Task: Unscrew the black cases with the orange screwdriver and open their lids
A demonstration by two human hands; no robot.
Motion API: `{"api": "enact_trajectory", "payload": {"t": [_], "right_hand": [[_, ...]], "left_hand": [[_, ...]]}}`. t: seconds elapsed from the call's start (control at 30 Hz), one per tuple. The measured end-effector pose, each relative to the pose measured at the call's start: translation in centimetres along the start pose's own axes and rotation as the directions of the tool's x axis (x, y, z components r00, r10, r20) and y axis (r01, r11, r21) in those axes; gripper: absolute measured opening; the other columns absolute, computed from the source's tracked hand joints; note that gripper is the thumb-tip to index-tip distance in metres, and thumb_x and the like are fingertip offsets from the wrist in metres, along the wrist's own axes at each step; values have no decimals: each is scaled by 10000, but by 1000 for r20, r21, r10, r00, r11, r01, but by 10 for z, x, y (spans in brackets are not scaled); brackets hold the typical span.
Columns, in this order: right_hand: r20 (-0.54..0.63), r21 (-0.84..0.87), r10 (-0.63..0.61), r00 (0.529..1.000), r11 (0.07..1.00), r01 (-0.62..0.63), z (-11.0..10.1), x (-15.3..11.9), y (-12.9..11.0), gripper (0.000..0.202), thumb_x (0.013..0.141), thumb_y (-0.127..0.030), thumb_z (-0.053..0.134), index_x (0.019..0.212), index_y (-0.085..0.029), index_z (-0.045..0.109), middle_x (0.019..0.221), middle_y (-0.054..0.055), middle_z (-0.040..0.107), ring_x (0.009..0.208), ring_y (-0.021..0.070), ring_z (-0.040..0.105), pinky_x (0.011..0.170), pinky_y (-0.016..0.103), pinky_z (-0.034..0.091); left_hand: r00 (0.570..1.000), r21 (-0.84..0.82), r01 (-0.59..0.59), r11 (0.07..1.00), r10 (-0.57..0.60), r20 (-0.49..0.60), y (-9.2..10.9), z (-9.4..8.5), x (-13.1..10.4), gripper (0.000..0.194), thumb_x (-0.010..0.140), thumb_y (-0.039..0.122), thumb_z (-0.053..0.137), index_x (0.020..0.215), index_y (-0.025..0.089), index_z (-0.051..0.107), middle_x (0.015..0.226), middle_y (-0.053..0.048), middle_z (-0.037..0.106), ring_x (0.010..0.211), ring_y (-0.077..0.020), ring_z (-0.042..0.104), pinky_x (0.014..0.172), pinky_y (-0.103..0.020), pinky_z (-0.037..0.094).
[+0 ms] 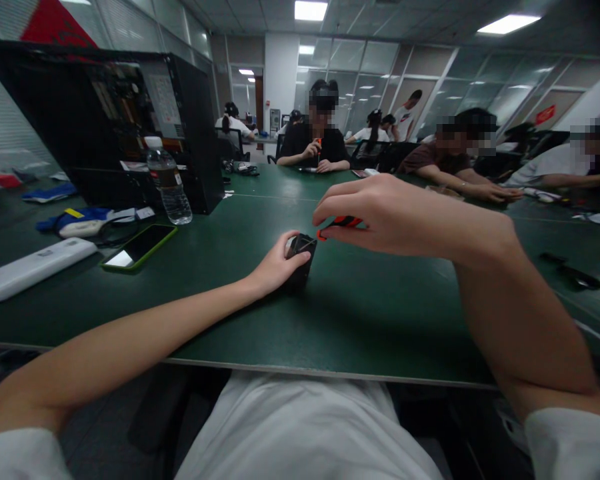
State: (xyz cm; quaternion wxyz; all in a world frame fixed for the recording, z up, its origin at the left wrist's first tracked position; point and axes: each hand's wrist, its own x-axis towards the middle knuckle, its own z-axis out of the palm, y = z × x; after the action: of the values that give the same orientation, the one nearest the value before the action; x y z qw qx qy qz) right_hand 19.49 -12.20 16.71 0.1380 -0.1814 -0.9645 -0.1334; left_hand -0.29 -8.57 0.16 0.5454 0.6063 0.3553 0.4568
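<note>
My left hand (279, 263) is wrapped round a small black box-shaped object (301, 261), which stands on the green table (260, 327). My right hand (367, 213) is closed round an orange and black screwdriver (347, 221), just above and to the right of the black object. The tool's thin shaft points left and down toward the top of that object. Whether its tip touches the object cannot be made out.
At the left are a large black computer case (197, 127), a water bottle (170, 183), a green-edged phone (140, 247) and a white bar-shaped object (37, 268). Black parts (577, 277) lie at the right. Other people sit across the table.
</note>
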Motion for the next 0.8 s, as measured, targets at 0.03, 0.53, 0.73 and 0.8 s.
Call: {"api": "enact_trajectory", "payload": {"t": [0.03, 0.53, 0.73, 0.8], "right_hand": [[8, 8, 2, 1000, 1000, -2, 0, 0, 0, 124, 931, -157, 604, 1001, -128, 702, 952, 58, 696, 774, 134, 593, 694, 251, 387], [403, 61, 272, 874, 944, -323, -20, -14, -1, 273, 944, -257, 567, 1156, -216, 735, 932, 38, 761, 742, 139, 666, 641, 247, 435], [399, 60, 294, 868, 937, -345, -24, -21, -3, 295, 921, -308, 587, 1169, -260, 739, 894, 16, 766, 685, 157, 652, 626, 276, 432], [392, 87, 282, 876, 936, -340, -25, -24, -2, 321, 927, -350, 588, 1200, -258, 731, 864, 20, 766, 658, 159, 645, 635, 281, 431]], "left_hand": [[999, 77, -30, 997, 31, -19, 0, -3, 2, 580, 851, 347, 698, 1342, 196, 428, 1045, -67, 681, 910, -234, 702, 843, -377, 549], [865, 662, -502, 556, 313, 393, 12, -33, 10, 387, 924, 126, 402, 1204, 177, 664, 1438, -108, 587, 1357, -232, 530, 1178, -432, 381], [626, 586, -778, 225, 207, 752, 29, -47, 13, 435, 1047, 456, 374, 1231, 170, 645, 1347, -168, 637, 1282, -297, 566, 1091, -459, 397], [601, 589, -799, 124, 195, 775, 30, -51, 16, 568, 1014, 621, 358, 1153, 164, 665, 1198, -173, 688, 1171, -320, 610, 1037, -466, 407]]}}
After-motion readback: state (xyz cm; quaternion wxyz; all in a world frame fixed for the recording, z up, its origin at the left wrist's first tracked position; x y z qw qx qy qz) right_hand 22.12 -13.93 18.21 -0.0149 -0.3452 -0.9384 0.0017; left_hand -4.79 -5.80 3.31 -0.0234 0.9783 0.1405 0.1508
